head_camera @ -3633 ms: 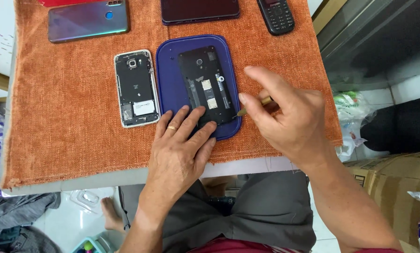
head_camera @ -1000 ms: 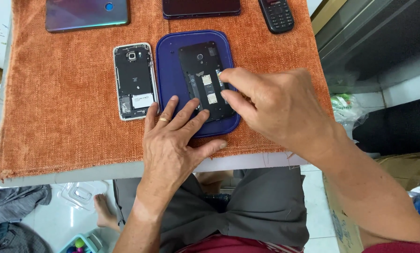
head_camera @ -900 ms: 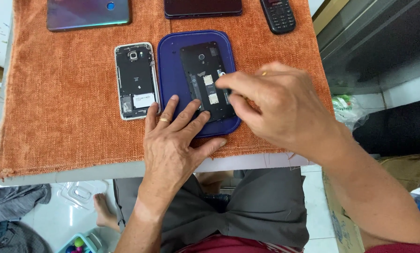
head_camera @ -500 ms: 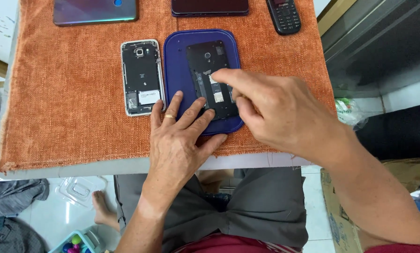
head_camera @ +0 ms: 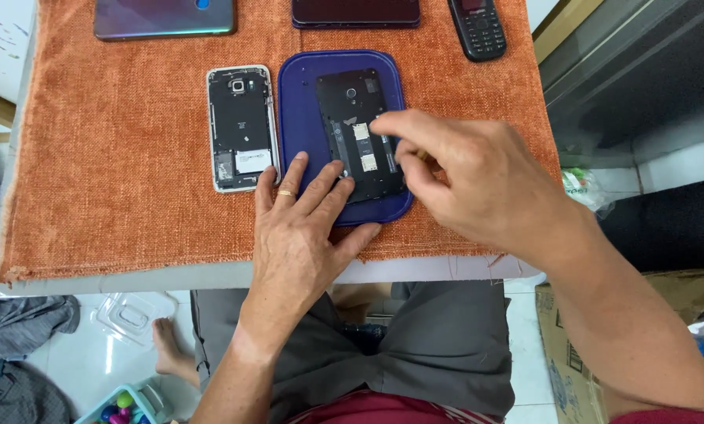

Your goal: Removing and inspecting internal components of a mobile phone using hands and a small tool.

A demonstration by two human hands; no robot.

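A black phone with its back cover off [head_camera: 350, 110] lies in a blue tray [head_camera: 301, 102] on an orange cloth [head_camera: 116, 157]. My left hand [head_camera: 301, 228] lies flat with fingers spread, its fingertips pressing on the phone's lower left part and the tray. My right hand [head_camera: 477, 177] hovers over the phone's right edge, index finger stretched toward the card slots, thumb and fingers pinched on a small tan-handled tool [head_camera: 424, 155] that is mostly hidden. A second open phone with a white frame [head_camera: 240, 126] lies just left of the tray.
Along the cloth's far edge lie a bluish phone [head_camera: 163, 16], a dark phone [head_camera: 356, 11] and a black keypad phone [head_camera: 477, 27]. A glass cabinet [head_camera: 634, 71] stands at the right, a cardboard box [head_camera: 564, 338] below it. A clear plastic lid [head_camera: 132, 314] lies on the floor.
My right hand has come in from the tray's right side to the phone's right edge, hiding most of the tool. My left hand stays pressed on the phone.
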